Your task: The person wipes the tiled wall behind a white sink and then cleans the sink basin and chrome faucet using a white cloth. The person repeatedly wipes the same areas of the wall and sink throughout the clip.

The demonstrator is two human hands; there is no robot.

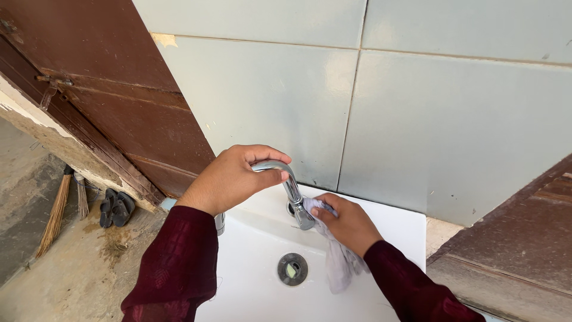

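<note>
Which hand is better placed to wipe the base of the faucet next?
The right hand, probably. It holds the pale cloth against the lower part of the chrome faucet, close to its base. The left hand grips the faucet's curved top with no cloth.

Tap [290, 182] top hidden under left hand [229, 177]; cloth [338, 262] partly behind right hand [348, 225]; sink [256, 280] cut off below.

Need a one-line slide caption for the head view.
Left hand grips the chrome tap while right hand presses a cloth to it above the sink.
</note>
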